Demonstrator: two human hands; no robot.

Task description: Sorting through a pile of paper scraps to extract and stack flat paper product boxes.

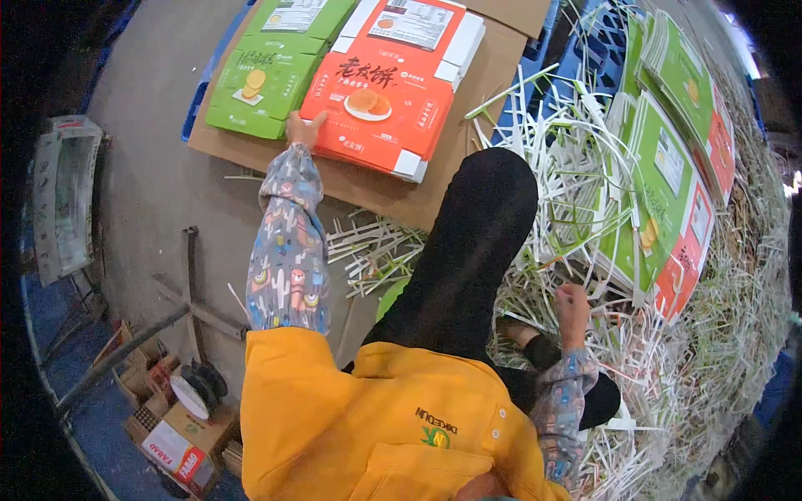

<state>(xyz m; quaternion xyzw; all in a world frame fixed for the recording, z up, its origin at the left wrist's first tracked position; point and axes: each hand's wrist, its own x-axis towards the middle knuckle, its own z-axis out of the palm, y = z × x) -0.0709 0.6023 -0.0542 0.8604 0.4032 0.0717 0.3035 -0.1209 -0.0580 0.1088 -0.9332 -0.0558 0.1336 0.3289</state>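
A red carton stack (380,100) and a green stack (263,88) lie on a brown cardboard sheet (474,93), its near and right margins bare. The left hand (305,130), fingers spread, touches the red carton stack; apart, the right hand (573,306) curls, grip unclear, off the sheet's near right. Off its near left stands a brown box (198,428), contents hidden.

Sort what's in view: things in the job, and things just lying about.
In the job, it seems:
- orange flat cartons, touched by the left hand
- green flat cartons beside them
- cardboard sheet underneath
- printed cartons stacked at right

Probably just lying about:
- paper strips
- metal stand
- cardboard box, lower left
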